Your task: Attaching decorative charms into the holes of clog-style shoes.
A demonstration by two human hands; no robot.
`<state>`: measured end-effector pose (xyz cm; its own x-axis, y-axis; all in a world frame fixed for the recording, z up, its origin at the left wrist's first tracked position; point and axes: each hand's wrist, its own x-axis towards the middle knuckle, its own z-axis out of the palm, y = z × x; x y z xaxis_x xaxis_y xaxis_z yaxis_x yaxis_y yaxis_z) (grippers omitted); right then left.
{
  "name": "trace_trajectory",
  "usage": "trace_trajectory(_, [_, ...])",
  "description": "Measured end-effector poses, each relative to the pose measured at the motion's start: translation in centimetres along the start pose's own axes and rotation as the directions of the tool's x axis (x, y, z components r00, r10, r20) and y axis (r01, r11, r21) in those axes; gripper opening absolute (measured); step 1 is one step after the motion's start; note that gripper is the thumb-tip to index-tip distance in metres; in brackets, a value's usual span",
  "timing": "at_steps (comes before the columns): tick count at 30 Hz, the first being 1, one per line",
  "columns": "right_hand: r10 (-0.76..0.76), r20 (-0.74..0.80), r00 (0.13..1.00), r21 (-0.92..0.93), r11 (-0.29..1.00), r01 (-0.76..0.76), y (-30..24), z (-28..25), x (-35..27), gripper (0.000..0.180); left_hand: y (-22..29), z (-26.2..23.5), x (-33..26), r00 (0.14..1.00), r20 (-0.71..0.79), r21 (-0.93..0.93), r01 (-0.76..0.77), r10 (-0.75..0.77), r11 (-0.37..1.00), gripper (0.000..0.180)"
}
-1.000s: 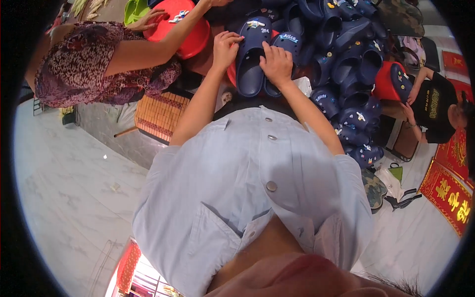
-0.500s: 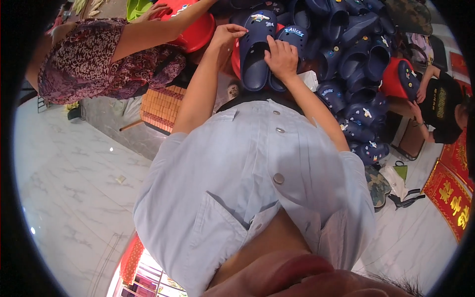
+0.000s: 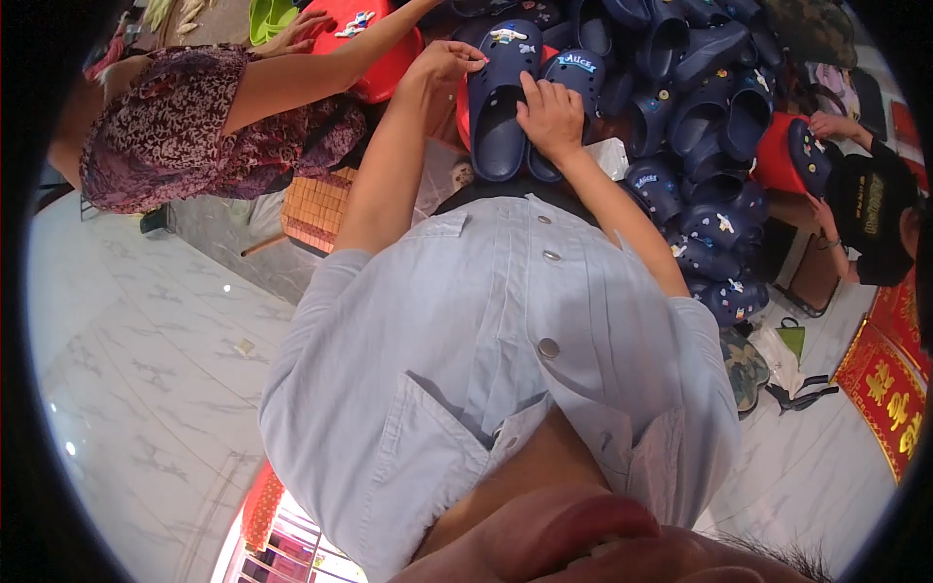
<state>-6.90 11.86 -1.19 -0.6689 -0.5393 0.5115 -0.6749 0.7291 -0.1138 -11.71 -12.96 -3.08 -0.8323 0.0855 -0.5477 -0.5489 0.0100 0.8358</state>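
**Hands at work on a pair of navy clogs**

Head view: the left hand (image 3: 442, 63) curls its fingers over the edge of one navy clog (image 3: 501, 102), while the right hand (image 3: 549, 117) presses its fingers together on the neighbouring clog (image 3: 573, 78). Both already carry charms; a heap of clogs (image 3: 700, 107) lies just beyond, apparently many left to handle.

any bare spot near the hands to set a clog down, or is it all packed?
Packed around both hands: the left hand and right hand rest on a navy clog pair, hemmed by the navy clog pile on the right and a co-worker's red clog on the left. Bare room: only the marble floor at lower left, beside the woven mat.
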Motion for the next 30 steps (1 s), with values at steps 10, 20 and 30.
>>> trace_trajectory(10, [-0.058,-0.076,0.995,0.014,0.998,0.059,0.0,-0.6,0.0,0.055,1.2,0.4,-1.9,1.000,0.001,0.095,0.019,-0.019,0.995,0.017])
trace_trajectory(20, [-0.040,-0.041,0.998,0.058,0.997,0.043,-0.6,-0.7,0.3,0.053,0.0,-1.5,0.0,0.999,0.002,0.180,0.047,-0.048,0.983,0.033])
trace_trajectory(30, [-0.006,-0.010,1.000,0.010,1.000,0.006,-0.3,-0.1,0.1,0.056,1.7,-0.1,1.0,0.995,-0.085,0.398,0.073,-0.042,0.914,0.039])
